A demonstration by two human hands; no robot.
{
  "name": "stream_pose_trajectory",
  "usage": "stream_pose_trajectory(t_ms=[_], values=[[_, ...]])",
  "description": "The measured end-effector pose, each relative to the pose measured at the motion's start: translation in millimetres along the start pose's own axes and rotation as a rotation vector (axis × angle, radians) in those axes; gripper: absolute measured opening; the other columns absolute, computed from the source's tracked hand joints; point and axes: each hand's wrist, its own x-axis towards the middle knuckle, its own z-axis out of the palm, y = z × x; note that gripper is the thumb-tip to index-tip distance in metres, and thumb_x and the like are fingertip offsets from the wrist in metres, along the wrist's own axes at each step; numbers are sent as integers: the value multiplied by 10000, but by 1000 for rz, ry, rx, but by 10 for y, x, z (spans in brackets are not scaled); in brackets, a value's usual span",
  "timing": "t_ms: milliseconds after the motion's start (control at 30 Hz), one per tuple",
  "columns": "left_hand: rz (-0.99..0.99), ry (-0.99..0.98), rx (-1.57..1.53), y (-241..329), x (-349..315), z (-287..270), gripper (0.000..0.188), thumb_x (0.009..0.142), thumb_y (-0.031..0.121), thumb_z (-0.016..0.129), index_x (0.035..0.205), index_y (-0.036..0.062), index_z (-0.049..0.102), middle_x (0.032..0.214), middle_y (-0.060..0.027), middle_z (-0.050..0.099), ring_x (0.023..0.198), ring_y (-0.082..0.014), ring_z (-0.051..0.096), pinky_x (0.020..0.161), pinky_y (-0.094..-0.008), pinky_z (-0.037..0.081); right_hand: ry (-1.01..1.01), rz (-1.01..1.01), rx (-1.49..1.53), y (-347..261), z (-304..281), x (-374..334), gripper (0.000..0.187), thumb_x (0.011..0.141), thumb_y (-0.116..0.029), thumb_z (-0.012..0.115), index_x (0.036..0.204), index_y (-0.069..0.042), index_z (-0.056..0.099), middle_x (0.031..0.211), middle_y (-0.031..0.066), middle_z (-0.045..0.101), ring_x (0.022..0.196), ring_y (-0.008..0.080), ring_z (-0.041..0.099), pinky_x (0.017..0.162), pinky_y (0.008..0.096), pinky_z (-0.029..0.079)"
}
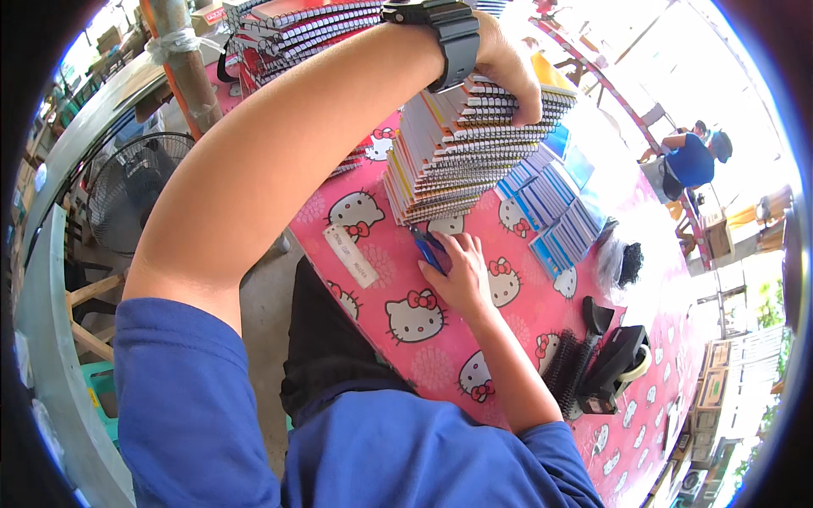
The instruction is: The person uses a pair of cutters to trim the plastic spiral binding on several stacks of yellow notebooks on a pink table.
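A tall, slanting stack of spiral notebooks (449, 152) stands on the pink table, its wire coils facing right. My left hand (512, 76) reaches across to the top of this stack, fingers bent down over the coiled edge. Some of its fingers are hidden. Below the stack, my right hand (460, 273) rests low over the table and is closed around a small pair of pliers (428, 250) with blue handles. The tool's tip points at the foot of the stack. A white labelled strip (351, 256) lies left of the pliers.
More spiral notebooks (296, 38) are piled at the far left. Blue-and-white booklets (550, 207) lie right of the stack, near a plastic bag with black contents (627, 264). Black coils (563, 368) and a tape dispenser (616, 370) sit nearer. A fan (135, 190) stands left; someone (690, 161) is beyond.
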Motion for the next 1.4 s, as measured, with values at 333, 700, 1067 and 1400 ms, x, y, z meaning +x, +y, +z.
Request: stream_pose_trajectory(t_ms=[333,700,1067,1400], values=[[26,120,73,-33,268,80,1118,571,369,734,1420,-39,132,1191,-229,558,941,-257,616,762,-337,511,51,15,-77,-100,42,-46,519,711,-272,689,1171,-72,559,1062,119,538,1037,296,471,852,418,395],[34,-218,-19,-165,595,156,941,510,360,734,1334,71,383,1000,-204,617,778,-271,622,675,-365,509,-474,546,570,3,-223,259,326,838,-240,625,1013,35,621,840,106,653,650,173,613,544,304,493],[11,30,39,-58,291,162,829,514,344,741,1251,78,470,953,-185,629,751,-257,616,654,-360,501,-46,90,-139,-169,-32,-28,549,700,-282,696,1190,-84,548,1100,144,523,1058,312,466,860,454,400],[5,226,34,-17,170,214,731,517,329,747,1177,85,548,910,-166,640,726,-244,612,636,-356,493,0,8,-37,-57,49,-49,479,713,-265,699,1126,-51,587,1058,156,549,1029,321,492,866,427,417]])
